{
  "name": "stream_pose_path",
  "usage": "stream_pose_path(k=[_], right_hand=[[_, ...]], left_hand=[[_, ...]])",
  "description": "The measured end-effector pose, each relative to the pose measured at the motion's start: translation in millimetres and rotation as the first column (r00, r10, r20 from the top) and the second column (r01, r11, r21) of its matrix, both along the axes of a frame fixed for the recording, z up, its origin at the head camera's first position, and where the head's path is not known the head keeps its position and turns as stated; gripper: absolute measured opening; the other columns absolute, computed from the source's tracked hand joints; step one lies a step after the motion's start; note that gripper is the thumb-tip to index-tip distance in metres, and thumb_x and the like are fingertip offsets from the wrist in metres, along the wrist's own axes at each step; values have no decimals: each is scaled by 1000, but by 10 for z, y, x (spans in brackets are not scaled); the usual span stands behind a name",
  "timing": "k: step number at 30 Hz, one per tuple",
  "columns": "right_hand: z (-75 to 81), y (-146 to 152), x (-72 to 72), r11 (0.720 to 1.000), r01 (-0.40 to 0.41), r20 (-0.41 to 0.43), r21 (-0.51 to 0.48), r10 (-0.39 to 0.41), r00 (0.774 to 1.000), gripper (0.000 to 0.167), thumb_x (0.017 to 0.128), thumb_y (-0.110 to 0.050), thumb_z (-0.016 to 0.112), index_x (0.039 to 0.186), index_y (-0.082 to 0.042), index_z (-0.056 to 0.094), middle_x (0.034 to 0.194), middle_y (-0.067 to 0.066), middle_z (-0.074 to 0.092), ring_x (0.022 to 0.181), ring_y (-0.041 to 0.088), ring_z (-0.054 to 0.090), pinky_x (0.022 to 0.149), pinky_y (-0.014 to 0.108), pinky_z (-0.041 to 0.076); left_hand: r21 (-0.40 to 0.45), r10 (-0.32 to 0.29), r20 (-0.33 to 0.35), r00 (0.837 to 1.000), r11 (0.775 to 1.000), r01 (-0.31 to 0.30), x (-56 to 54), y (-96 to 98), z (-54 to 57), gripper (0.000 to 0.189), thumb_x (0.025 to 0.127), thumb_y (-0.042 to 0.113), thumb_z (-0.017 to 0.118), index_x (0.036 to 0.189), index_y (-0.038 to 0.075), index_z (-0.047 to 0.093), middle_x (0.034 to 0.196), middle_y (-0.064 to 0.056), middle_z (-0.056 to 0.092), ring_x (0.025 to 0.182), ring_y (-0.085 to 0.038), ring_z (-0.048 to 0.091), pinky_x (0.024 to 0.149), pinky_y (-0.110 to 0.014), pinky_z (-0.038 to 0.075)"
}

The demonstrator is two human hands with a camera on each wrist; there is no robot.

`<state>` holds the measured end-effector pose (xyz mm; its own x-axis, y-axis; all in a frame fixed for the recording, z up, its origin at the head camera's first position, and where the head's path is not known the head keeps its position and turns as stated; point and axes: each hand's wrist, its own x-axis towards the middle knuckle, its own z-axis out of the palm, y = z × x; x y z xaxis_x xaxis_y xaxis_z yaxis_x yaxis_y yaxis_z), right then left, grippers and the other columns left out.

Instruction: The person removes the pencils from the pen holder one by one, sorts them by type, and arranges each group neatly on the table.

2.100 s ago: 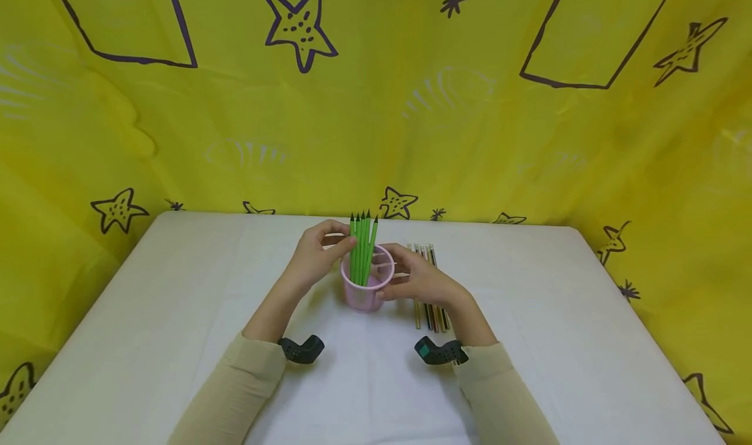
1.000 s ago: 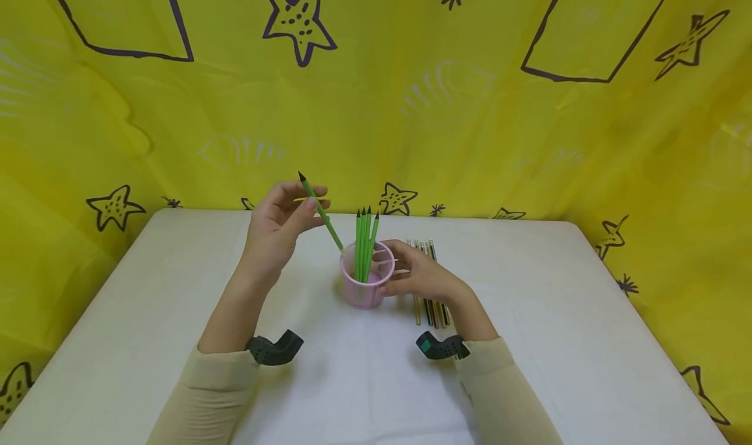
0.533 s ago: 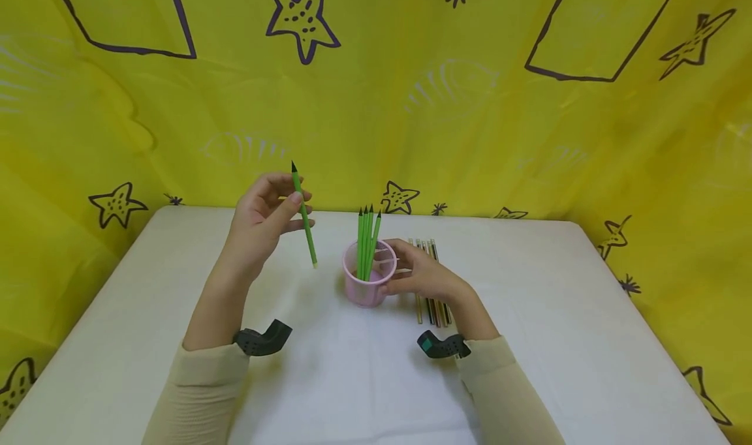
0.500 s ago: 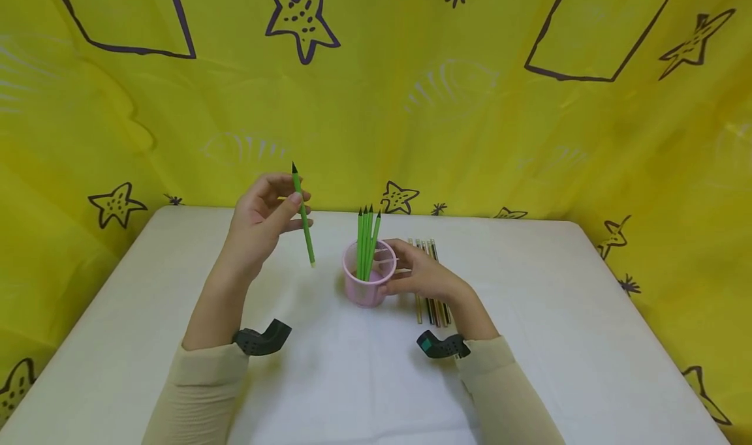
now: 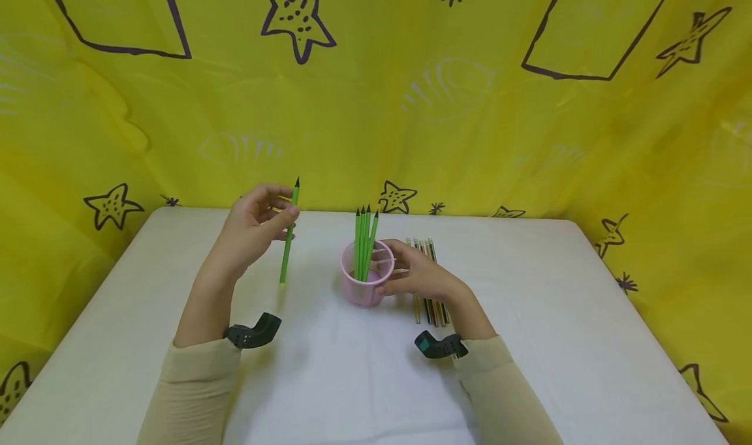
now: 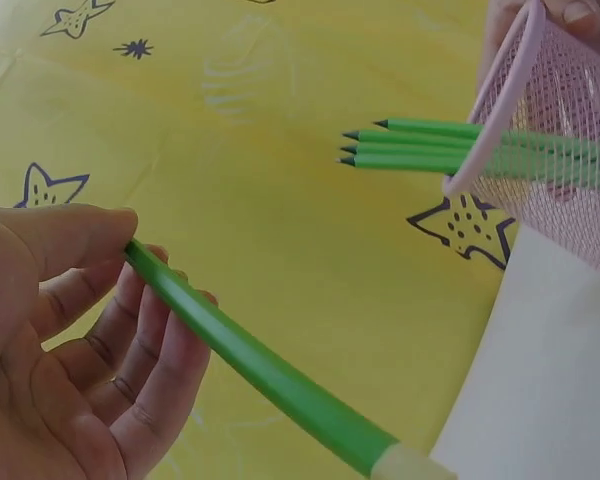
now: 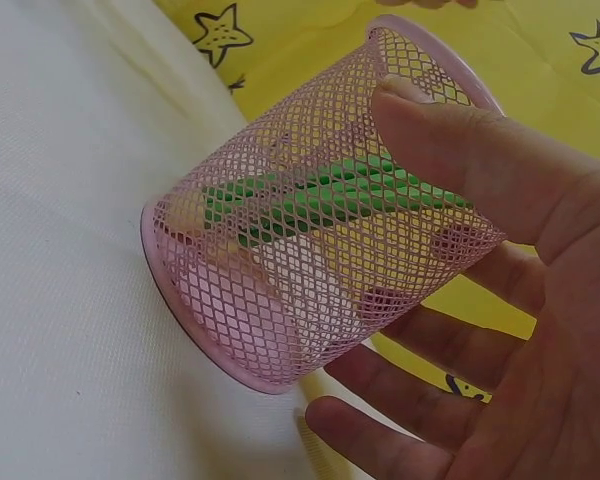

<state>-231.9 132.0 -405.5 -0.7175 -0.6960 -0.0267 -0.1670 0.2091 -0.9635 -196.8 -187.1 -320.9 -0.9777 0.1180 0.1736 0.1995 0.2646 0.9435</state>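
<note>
My left hand [image 5: 249,226] pinches a green pencil [image 5: 288,252] near its black-pointed upper end, between thumb and fingers. The pencil hangs nearly upright over the left side, its pale butt end down. To the right, my right hand [image 5: 420,276] grips a pink mesh pencil cup [image 5: 361,295] by its side. In the right wrist view the thumb presses the near wall of the cup [image 7: 240,320] and the fingers curve behind it. Several green pencils [image 6: 410,160] stand inside, points up, leaning together.
On the white tabletop [image 5: 352,380], a row of gold and dark pencils [image 5: 433,311] lies beside the cup, partly covered by my right hand. A yellow cloth [image 5: 364,106] printed with stars rises behind the table.
My left hand has drawn one green pencil out of the cup and carried it left, then lowered it a little and turned it more upright. The right hand stays on the cup.
</note>
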Motion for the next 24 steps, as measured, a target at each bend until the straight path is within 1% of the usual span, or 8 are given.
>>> stream_pose_path(k=[5,9,12,14,17,21,24], right_hand=[[4,1,11,1000,8,9,2,-8,1000,80,80,0,80,148,-13,41,144,11,51,135,34,48,107,49,45],[12,-12,20,1000,3,8,-3,-3,1000,80,80,-1,81,148,-13,40,143,11,51,134,35,48,107,48,46],[15,-20,20,1000,-2,8,-10,2,1000,80,80,0,80,148,-12,40,143,12,50,133,35,49,107,49,46],[12,-18,15,1000,2,7,-9,-2,1000,81,79,0,80,148,-12,40,143,12,50,133,35,49,107,49,45],[11,-12,13,1000,7,8,-5,-7,1000,81,79,0,80,149,-13,39,144,11,50,134,35,48,108,50,45],[11,-2,10,1000,11,6,3,-11,1000,81,79,-1,80,148,-14,40,144,10,50,134,34,49,108,50,45],[10,2,8,1000,10,5,3,-10,1000,81,79,-1,80,149,-13,40,144,11,50,134,34,49,107,50,45]], left_hand=[[-107,16,36,999,994,-12,-32,-49,-50,39,100,25,61,133,6,53,115,-14,60,90,-21,65,77,-27,59],[-188,42,57,997,982,-31,-42,-113,-102,38,100,26,61,133,7,53,116,-14,60,91,-24,64,76,-30,59],[-274,55,75,996,961,-33,-53,-153,-140,35,100,26,60,130,9,55,116,-14,60,92,-26,65,76,-34,57],[-324,51,96,994,946,-17,-65,-173,-162,33,101,26,59,130,11,55,117,-13,60,95,-28,65,77,-37,56],[-384,46,129,991,923,7,-80,-198,-191,34,102,28,57,131,12,54,121,-13,59,101,-30,64,79,-40,54],[-426,40,147,988,904,26,-99,-226,-231,36,102,29,56,132,9,53,125,-16,59,106,-34,62,80,-40,53],[-418,42,167,985,908,32,-123,-250,-271,37,102,26,56,133,6,52,126,-19,58,107,-36,62,79,-39,56]])
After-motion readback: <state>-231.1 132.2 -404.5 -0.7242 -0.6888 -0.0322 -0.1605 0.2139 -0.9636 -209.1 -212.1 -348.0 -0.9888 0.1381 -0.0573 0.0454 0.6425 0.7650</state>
